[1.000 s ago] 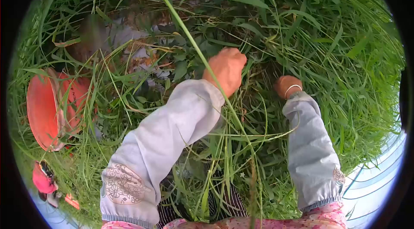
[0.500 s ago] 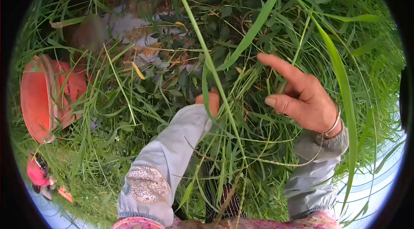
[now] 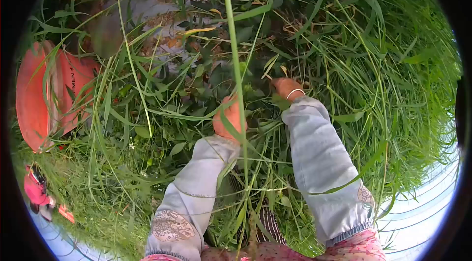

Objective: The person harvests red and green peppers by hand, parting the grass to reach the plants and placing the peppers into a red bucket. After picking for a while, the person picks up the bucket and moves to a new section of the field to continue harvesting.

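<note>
My left hand point(image 3: 229, 119) is in the green plants near the middle of the view, partly behind grass blades and a long stem point(image 3: 232, 39). Its fingers are hidden by leaves, so what it holds cannot be made out. To its right, my right hand point(image 3: 287, 88) reaches into the stems, with a light bangle at the wrist. The fingertips of this hand are lost among leaves and dry stalks. Both forearms wear pale grey sleeves. Small green round shapes, perhaps fruit, show between the leaves near my hands.
A red bucket point(image 3: 34, 98) lies tipped in the grass at the left. Pale ground sheeting point(image 3: 169, 27) with dry litter shows at the upper left. A person in red point(image 3: 37, 189) is at the lower left, near an orange-red object point(image 3: 66, 214). Tall grass point(image 3: 413, 89) stands at the right.
My right hand has moved left and forward into the plants; its spread finger and thumb are no longer visible. My left hand shows more and sits slightly further left.
</note>
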A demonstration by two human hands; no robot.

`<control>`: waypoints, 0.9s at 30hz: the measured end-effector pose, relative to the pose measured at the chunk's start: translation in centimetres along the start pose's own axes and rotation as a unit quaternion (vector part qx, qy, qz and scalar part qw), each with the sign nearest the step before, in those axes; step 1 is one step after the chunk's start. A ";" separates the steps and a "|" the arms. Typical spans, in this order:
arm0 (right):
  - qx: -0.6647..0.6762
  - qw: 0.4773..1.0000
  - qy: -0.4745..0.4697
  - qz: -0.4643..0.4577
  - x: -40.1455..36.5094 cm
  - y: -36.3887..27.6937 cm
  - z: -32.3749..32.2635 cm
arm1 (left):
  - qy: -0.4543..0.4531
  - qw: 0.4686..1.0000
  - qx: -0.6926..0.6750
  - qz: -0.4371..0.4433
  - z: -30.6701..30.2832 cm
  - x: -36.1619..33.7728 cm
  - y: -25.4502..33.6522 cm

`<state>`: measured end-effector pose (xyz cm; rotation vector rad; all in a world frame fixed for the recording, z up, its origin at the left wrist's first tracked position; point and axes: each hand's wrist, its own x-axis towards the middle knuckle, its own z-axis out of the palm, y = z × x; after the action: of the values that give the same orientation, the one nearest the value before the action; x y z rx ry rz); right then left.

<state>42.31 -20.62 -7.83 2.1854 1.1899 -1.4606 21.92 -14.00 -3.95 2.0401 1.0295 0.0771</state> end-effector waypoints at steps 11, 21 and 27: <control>0.602 0.798 0.043 -0.003 -1.2 -4.6 -1.4 | -0.022 0.991 -0.128 -0.030 -3.7 -0.7 1.0; 0.726 0.673 -0.132 -0.055 -1.4 -7.0 0.4 | -0.085 0.989 -0.107 0.054 -4.2 -2.9 0.3; 0.702 0.697 -0.145 0.001 -1.4 -7.8 1.9 | -0.127 0.986 -0.106 0.011 -5.7 -4.2 0.4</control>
<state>35.09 -17.52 -5.78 2.2914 -0.3667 -3.1563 17.16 -13.27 1.28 1.8127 0.8051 -0.0581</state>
